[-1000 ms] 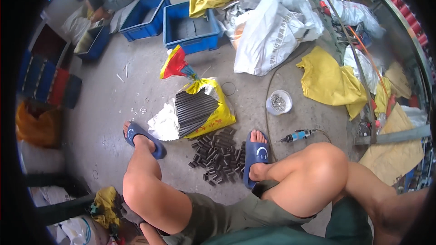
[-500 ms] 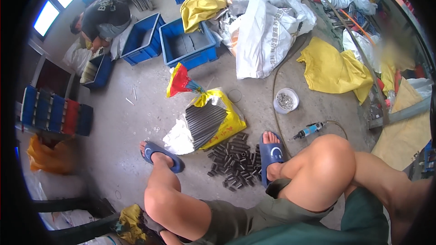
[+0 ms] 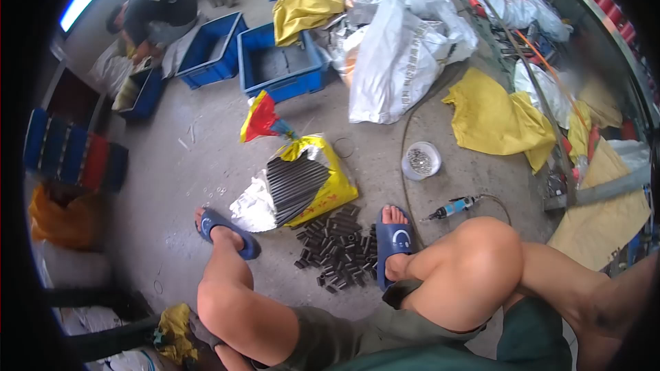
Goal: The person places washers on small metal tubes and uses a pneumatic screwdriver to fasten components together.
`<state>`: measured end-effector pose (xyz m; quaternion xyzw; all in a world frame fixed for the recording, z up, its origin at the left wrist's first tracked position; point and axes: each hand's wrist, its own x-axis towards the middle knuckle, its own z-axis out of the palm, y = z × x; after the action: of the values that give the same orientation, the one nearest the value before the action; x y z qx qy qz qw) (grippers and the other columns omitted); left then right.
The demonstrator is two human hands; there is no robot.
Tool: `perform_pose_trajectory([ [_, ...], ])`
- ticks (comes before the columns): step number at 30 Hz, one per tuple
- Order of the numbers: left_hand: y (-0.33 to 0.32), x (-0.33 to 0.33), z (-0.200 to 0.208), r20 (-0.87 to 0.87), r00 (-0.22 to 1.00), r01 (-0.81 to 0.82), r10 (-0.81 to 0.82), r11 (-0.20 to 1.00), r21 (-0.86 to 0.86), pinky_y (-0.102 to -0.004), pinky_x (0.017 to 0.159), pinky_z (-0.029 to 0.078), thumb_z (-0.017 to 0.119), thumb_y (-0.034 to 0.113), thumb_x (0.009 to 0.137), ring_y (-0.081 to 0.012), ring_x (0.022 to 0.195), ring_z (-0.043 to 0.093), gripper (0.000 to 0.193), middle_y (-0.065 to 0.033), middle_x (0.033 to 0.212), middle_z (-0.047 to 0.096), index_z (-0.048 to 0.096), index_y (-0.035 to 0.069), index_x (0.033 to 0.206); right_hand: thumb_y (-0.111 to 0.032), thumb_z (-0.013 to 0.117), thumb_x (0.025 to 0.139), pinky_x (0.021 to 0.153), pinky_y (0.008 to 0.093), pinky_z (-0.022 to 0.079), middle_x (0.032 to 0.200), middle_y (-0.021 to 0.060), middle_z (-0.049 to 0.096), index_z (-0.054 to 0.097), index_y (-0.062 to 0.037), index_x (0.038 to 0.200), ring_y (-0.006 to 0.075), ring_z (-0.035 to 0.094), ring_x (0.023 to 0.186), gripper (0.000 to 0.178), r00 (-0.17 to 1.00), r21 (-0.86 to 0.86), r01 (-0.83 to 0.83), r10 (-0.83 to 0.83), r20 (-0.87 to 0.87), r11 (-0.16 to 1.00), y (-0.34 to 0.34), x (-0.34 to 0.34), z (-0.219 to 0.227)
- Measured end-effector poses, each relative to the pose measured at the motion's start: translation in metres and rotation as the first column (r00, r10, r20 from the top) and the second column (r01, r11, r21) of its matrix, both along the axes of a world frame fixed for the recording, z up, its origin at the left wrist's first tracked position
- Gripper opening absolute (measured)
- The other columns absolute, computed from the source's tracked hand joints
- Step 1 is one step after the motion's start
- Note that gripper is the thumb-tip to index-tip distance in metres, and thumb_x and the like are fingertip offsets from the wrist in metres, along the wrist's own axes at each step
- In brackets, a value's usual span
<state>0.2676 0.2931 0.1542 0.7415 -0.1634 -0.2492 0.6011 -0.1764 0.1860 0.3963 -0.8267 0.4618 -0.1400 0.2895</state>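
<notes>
My right arm [image 3: 567, 271] is bent beside my raised right knee; its hand is hidden behind the leg. At the lower edge a strip of my left forearm [image 3: 232, 358] shows under my left thigh. A grey patch [image 3: 206, 334] at its end may be a gloved hand, but no fingers can be made out. Between my sandalled feet lies a heap of short black tubes [image 3: 337, 251]. Just beyond it, a torn yellow bag [image 3: 337, 185] shows dark ribbed rows [image 3: 295, 182] inside. Nearest my right knee rests a blue power screwdriver [image 3: 457, 207] with a hose.
A white tub [image 3: 434, 158] of small metal parts stands ahead of my right foot. Farther off are blue crates [image 3: 282, 88], white sacks [image 3: 385, 89] and a yellow sack [image 3: 495, 120]. A co-worker [image 3: 161, 14] bends over a blue bin at far left. A hose [image 3: 404, 141] crosses the floor.
The whole view has shifted, so the bag, tubes and my legs sit slightly farther left. No object has visibly been moved or taken hold of.
</notes>
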Motion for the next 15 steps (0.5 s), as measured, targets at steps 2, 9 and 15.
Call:
perform_pose_trajectory([
  [2,0.014,0.019,0.035,0.098,0.993,-0.063,0.066,0.998,-0.031,-0.0416,0.091,0.055,0.063,0.027,0.101,-0.0304,0.123,0.060,0.050,-0.0180,0.135,0.060,0.054,0.002,0.144,-0.021,0.087,0.074,0.056,0.0377,0.050,0.073,0.0160,0.068,0.080,-0.0096,0.087,0.0316,0.065,0.060,0.018,0.996,0.063,-0.073,0.070,0.048,0.995,-0.007,-0.001,-0.011],
  [9,0.018,0.049,0.113,0.363,0.918,-0.095,0.162,0.976,-0.197,-0.0415,0.088,0.057,0.064,0.025,0.100,-0.0307,0.121,0.061,0.048,-0.0177,0.133,0.061,0.055,0.002,0.142,-0.019,0.085,0.076,0.060,0.0359,0.050,0.079,0.0150,0.069,0.078,-0.0086,0.091,0.0292,0.066,0.065,0.019,0.995,0.672,-0.093,0.048,0.085,0.734,-0.027,-0.005,-0.018],
  [15,-0.021,0.100,0.144,0.376,0.906,-0.071,0.193,0.946,-0.315,-0.0418,0.103,0.047,0.049,0.038,0.106,-0.0287,0.117,0.064,0.044,-0.0157,0.128,0.067,0.062,0.005,0.133,-0.019,0.084,0.079,0.065,0.0338,0.050,0.084,0.0136,0.069,0.076,-0.0079,0.096,0.0264,0.066,0.070,0.022,1.000,0.879,0.016,-0.011,-0.012,0.477,-0.043,0.001,-0.037],
])
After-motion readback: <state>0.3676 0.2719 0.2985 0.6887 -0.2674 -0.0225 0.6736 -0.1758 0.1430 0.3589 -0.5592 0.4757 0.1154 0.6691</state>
